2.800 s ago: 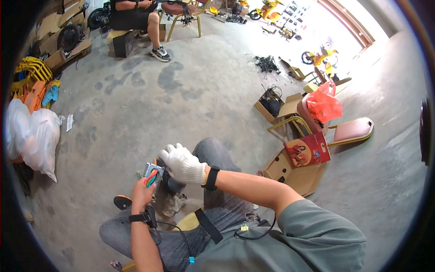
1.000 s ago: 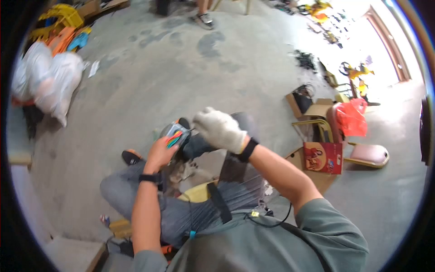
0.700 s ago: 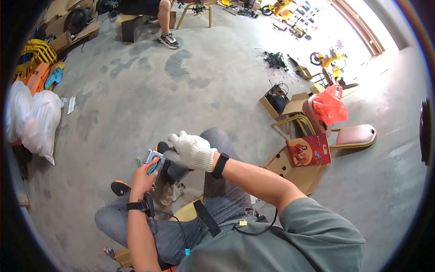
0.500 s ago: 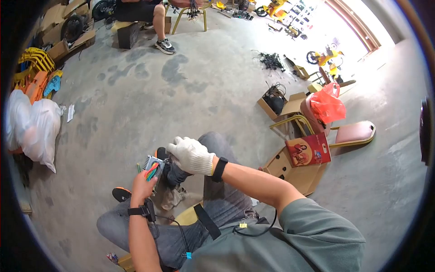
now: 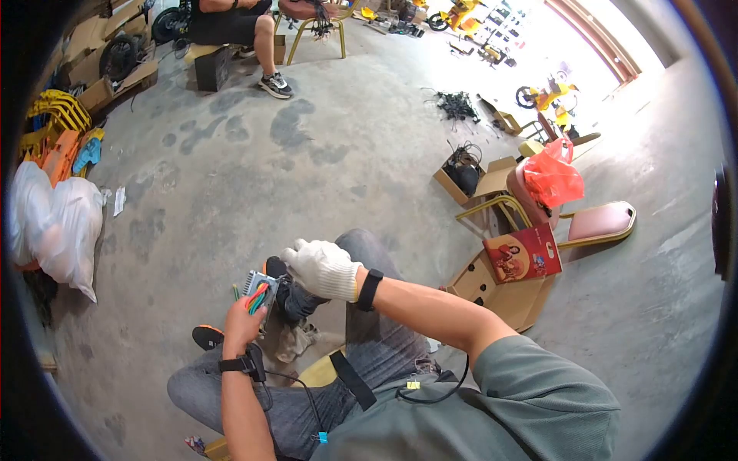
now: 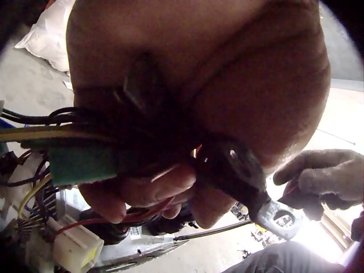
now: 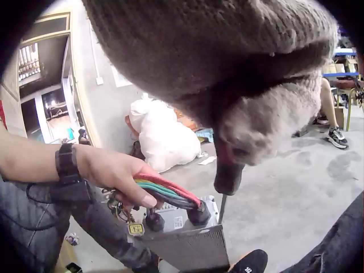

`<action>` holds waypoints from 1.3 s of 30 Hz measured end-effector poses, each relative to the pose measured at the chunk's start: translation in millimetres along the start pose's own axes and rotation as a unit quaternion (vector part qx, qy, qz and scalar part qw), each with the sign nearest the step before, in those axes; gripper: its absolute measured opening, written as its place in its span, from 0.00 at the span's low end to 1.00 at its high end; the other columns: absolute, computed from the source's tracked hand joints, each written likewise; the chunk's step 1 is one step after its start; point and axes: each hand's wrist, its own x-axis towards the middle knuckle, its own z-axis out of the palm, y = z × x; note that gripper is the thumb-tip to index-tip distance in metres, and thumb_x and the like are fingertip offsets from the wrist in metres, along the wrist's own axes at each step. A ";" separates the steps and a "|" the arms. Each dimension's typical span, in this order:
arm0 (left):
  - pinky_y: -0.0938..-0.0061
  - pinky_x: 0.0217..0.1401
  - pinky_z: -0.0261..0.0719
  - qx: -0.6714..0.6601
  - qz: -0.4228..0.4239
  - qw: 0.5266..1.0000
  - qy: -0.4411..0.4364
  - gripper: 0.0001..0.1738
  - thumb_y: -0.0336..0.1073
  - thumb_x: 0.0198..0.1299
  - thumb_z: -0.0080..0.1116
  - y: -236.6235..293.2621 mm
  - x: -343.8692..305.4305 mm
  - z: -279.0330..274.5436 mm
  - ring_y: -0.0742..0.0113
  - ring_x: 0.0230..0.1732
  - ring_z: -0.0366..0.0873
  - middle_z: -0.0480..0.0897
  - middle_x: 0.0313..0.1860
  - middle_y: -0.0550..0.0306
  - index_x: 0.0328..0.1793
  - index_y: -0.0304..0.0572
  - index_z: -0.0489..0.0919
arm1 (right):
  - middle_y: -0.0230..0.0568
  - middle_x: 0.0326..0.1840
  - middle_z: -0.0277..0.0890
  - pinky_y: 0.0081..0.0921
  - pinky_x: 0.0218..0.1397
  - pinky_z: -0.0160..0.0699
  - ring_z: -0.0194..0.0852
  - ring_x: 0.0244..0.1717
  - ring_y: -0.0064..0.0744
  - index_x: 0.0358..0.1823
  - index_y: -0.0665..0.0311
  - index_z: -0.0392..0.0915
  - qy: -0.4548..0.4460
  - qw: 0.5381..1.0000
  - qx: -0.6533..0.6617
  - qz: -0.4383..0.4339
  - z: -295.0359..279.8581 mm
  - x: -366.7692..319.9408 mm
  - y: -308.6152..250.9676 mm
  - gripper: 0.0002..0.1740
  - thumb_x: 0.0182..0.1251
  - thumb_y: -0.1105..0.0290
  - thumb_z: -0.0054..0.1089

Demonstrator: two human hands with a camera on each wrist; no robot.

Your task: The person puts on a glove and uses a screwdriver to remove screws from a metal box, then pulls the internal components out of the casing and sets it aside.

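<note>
My bare left hand grips a bundle of thick red, green, yellow and black cables. Those cables run into a grey finned controller box, which hangs below the fingers. White connectors and thin wires dangle beside the left hand. In the left wrist view, a grey metal lug with a hole pokes out past the palm. My right hand, in a white knitted glove, holds a screwdriver with a dark and red handle. Its thin shaft points down near the box's corner; the glove hides most of the handle.
White plastic sacks stand at the left. An open carton with a red panel and a chair with a red bag are at the right. A person sits at the back. A crumpled glove lies between my legs.
The head view swung about one second ago and has swung back. The gloved hand has stayed beside the box, shifting slightly. The left hand keeps its grip on the cables throughout.
</note>
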 end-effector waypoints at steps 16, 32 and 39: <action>0.54 0.51 0.80 -0.007 -0.029 0.999 -0.014 0.22 0.45 0.60 0.68 3.1 0.0 -1.5 0.39 0.50 0.83 0.85 0.47 0.37 0.52 0.35 0.81 | 0.49 0.47 0.78 0.46 0.48 0.81 0.80 0.44 0.58 0.45 0.60 0.80 0.013 0.999 0.028 -0.039 -6.0 9.2 2.2 0.12 0.61 0.67 0.61; 0.53 0.53 0.80 -0.008 -0.035 0.999 -0.009 0.22 0.45 0.59 0.67 8.0 -1.2 -3.2 0.38 0.51 0.83 0.86 0.47 0.37 0.53 0.36 0.82 | 0.55 0.44 0.77 0.48 0.50 0.79 0.78 0.50 0.58 0.50 0.62 0.79 0.063 0.994 0.039 -0.079 -4.4 10.9 -7.6 0.15 0.65 0.65 0.62; 0.55 0.49 0.79 0.033 -0.038 0.999 -0.018 0.23 0.43 0.61 0.67 11.5 -2.1 -4.2 0.41 0.47 0.83 0.86 0.46 0.39 0.58 0.37 0.81 | 0.54 0.48 0.77 0.50 0.50 0.79 0.78 0.50 0.60 0.48 0.62 0.80 -0.046 0.995 0.081 0.038 -14.4 16.6 -15.0 0.14 0.62 0.67 0.63</action>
